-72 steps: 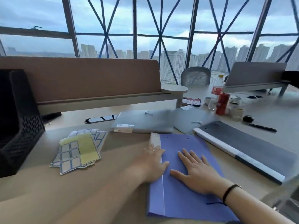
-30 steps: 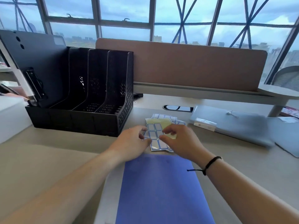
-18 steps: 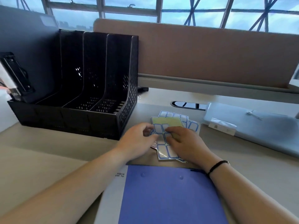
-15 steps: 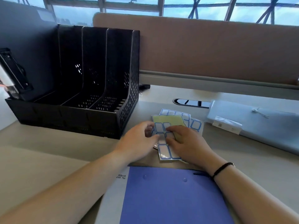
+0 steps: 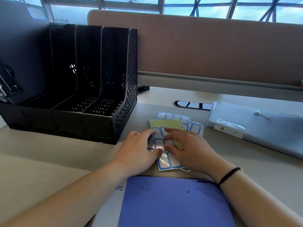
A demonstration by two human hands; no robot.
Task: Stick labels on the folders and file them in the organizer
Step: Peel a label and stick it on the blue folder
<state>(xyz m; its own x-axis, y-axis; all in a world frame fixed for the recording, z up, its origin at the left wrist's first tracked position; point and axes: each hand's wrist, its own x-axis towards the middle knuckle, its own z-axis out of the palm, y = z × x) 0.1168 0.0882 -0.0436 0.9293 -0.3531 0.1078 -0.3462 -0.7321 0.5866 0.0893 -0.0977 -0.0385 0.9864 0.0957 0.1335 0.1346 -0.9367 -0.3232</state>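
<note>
A blue folder (image 5: 172,202) lies flat at the near edge of the desk, between my forearms. Just beyond it is a small stack of label sheets (image 5: 170,122) with blue-bordered white labels; the top sheet shows bare yellow backing at its far end. My left hand (image 5: 139,149) holds the top sheet's left edge between forefinger and thumb. My right hand (image 5: 190,149), with curled fingers, pinches at a label in the middle of that sheet. The black organizer (image 5: 126,95) stands at the left; its three right slots hold nothing.
A dark folder (image 5: 21,54) with a metal clip stands in the organizer's leftmost slot. A grey string-tie folder (image 5: 270,133) with a small plastic packet on it lies at the right. A brown partition (image 5: 213,51) and a cable slot (image 5: 191,104) lie behind.
Both hands left the blue folder and moved to the label sheets. The view turned left toward the organizer and came closer. Over the last half second my fingers only shifted slightly on the top sheet.
</note>
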